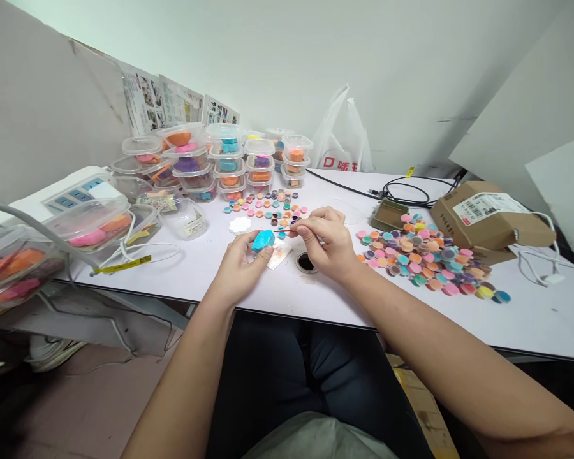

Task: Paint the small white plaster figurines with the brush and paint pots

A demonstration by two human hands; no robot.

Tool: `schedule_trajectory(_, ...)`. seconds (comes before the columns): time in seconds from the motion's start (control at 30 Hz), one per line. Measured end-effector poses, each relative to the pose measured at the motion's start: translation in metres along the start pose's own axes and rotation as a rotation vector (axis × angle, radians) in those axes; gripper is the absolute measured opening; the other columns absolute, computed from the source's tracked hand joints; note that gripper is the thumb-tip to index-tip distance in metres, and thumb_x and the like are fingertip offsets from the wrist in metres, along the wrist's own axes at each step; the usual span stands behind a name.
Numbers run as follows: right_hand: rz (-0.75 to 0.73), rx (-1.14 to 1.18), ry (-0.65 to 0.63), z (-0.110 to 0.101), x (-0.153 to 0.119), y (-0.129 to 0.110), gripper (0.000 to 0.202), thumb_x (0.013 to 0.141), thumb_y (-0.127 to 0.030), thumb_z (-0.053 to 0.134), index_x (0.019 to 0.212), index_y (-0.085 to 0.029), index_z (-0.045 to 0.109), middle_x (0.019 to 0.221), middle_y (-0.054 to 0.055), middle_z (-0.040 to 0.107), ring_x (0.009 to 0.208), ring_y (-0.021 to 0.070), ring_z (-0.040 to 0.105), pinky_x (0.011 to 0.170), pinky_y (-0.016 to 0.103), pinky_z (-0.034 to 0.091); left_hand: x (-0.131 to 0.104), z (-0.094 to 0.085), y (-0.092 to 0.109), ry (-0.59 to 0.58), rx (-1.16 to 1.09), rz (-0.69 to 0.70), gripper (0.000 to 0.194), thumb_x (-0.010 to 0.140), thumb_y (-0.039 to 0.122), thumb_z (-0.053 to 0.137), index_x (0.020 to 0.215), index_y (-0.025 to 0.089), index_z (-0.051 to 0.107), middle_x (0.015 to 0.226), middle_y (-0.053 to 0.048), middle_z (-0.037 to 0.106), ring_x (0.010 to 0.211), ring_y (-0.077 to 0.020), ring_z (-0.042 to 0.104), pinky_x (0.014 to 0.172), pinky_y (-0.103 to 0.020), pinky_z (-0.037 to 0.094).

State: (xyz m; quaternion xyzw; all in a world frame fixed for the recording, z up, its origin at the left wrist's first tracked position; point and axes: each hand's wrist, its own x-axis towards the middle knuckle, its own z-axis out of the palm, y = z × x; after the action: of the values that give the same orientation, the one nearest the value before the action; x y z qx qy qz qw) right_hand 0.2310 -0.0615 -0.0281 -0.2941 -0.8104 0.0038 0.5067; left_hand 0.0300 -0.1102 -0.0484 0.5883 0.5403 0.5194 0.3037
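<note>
The left hand (239,264) was closed around a bright blue piece (263,240), pinching it between thumb and fingers above the table (268,298), a little in from the middle of the front edge. The right hand (331,243) was curled, its thumb and fingertips gripping a thin, reddish brush (289,230). The brush pointed left, with its tip at the upper right side of the blue piece; whether the two touched could not be told. Below the hands lay a stained white paper (280,254), and just beside it, under the right hand, was a dark round shape (305,261) with a pale rim.

A white scalloped disc (240,224) lay beyond the left hand. Farther toward the back edge was a loose group of small coloured pots (261,205), and behind these stood stacks of clear containers (229,166) filled with bright pieces. A large heap of similar pots (421,255) spread toward the right end, near a cardboard box (495,234) and a greenish open tray (385,225).
</note>
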Motion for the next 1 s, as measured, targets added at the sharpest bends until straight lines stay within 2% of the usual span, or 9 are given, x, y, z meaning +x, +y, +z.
schedule_trajectory(0.1,0.003,0.037,0.025,-0.002,0.001,-0.005,0.027,0.104,-0.030,0.049,0.095,-0.025,0.074,0.083,0.001,0.079,0.090,0.0213,0.062,0.096,0.043,0.039,0.000,-0.002,0.003,-0.082,-0.067,-0.016,0.050,0.087,0.049,0.069,0.127,0.018,0.066,0.130,-0.014,0.069,0.120,-0.0288,0.064,0.104,-0.044,0.049)
schedule_trajectory(0.23,-0.040,0.043,0.010,-0.005,0.000,-0.010,0.026,0.104,-0.030,0.050,0.096,-0.025,0.074,0.082,0.001,0.079,0.090,0.0217,0.062,0.094,0.043,0.040,-0.002,-0.004,0.008,-0.095,-0.093,-0.025,0.050,0.088,0.049,0.069,0.126,0.017,0.066,0.133,-0.015,0.068,0.123,-0.0308,0.063,0.106,-0.047,0.048)
schedule_trajectory(0.37,-0.136,0.029,-0.033,-0.005,-0.001,-0.012,0.024,0.104,-0.028,0.052,0.097,-0.025,0.074,0.081,0.000,0.078,0.091,0.0208,0.064,0.092,0.043,0.037,-0.002,-0.004,0.008,-0.069,-0.114,-0.047,0.051,0.088,0.049,0.070,0.128,0.017,0.065,0.134,-0.015,0.068,0.125,-0.0316,0.063,0.109,-0.049,0.047)
schedule_trajectory(0.53,-0.143,-0.047,-0.003,-0.005,-0.001,-0.016,0.025,0.104,-0.029,0.050,0.097,-0.026,0.074,0.084,0.001,0.079,0.094,0.0220,0.065,0.090,0.043,0.037,-0.002,-0.004,0.007,-0.062,-0.109,-0.052,0.049,0.088,0.049,0.070,0.127,0.020,0.065,0.136,-0.013,0.067,0.128,-0.0303,0.062,0.112,-0.047,0.045)
schedule_trajectory(0.7,-0.255,-0.077,0.005,-0.005,-0.001,-0.017,0.015,0.102,-0.027,0.056,0.098,-0.027,0.071,0.084,-0.002,0.079,0.092,0.0219,0.064,0.088,0.044,0.035,-0.002,-0.004,0.008,-0.060,-0.106,-0.063,0.048,0.088,0.048,0.070,0.127,0.019,0.065,0.137,-0.013,0.067,0.128,-0.0308,0.062,0.112,-0.048,0.045)
schedule_trajectory(0.9,-0.266,-0.128,-0.027,-0.007,-0.001,-0.017,0.019,0.103,-0.030,0.054,0.096,-0.028,0.071,0.084,-0.001,0.079,0.094,0.0227,0.065,0.088,0.044,0.034,-0.001,-0.002,0.005,-0.044,-0.111,-0.061,0.046,0.090,0.046,0.068,0.127,0.020,0.064,0.135,-0.013,0.068,0.126,-0.0303,0.063,0.109,-0.048,0.048)
schedule_trajectory(1.0,-0.260,-0.137,0.009,-0.006,-0.001,-0.018,0.017,0.102,-0.027,0.054,0.099,-0.027,0.071,0.086,0.001,0.079,0.095,0.0231,0.065,0.087,0.044,0.035,-0.001,-0.001,0.001,-0.023,-0.078,-0.051,0.047,0.090,0.046,0.068,0.128,0.018,0.062,0.134,-0.014,0.068,0.126,-0.0304,0.063,0.110,-0.049,0.047)
